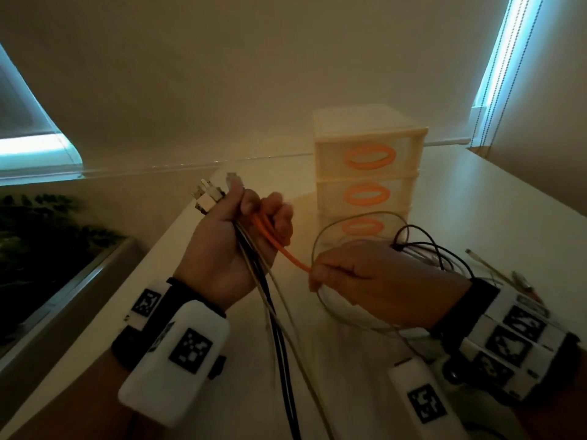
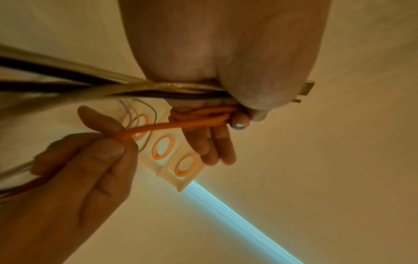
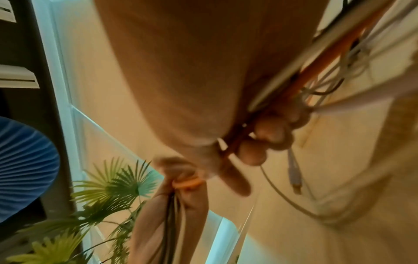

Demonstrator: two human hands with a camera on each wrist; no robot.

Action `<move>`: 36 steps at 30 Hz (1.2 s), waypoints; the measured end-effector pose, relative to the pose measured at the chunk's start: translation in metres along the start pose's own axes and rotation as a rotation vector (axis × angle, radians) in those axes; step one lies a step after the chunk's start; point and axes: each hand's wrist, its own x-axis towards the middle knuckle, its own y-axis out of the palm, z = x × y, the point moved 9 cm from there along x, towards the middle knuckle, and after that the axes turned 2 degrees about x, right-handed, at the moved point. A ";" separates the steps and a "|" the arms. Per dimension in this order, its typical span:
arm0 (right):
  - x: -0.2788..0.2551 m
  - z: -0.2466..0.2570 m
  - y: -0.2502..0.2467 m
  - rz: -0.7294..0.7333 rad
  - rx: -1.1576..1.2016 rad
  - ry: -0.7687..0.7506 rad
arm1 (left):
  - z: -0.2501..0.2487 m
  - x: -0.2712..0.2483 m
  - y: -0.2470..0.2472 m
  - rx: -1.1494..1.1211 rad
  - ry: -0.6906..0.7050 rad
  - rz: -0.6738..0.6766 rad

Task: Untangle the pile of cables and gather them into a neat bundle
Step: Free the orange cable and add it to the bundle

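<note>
Drawer unit: pale plastic, three orange oval handles, far right on white table. Potted plant: green fronds, left, beside table. Window blinds: drawn, far wall, beaded cord right.

Your left hand grips a bunch of black and pale cables, with a thick orange cable looped round its fingers. Your right hand pinches that orange cable before a cream plastic drawer unit.

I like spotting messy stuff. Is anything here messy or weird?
Yes: loose cable loops still sprawl tangled on the table behind the right hand, which pinches the orange cable. The left hand grips the rest.
</note>
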 end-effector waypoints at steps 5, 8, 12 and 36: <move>-0.003 -0.023 -0.028 -0.246 0.095 0.109 | 0.007 0.006 -0.001 0.035 -0.020 0.035; -0.001 -0.012 -0.002 -0.024 0.119 0.061 | 0.005 0.007 -0.003 0.009 -0.024 0.060; -0.003 -0.019 0.008 0.091 0.271 0.097 | -0.006 0.008 -0.008 -0.036 0.009 0.055; -0.004 0.004 -0.022 -0.241 0.293 -0.078 | 0.025 -0.004 0.016 0.189 -0.071 0.174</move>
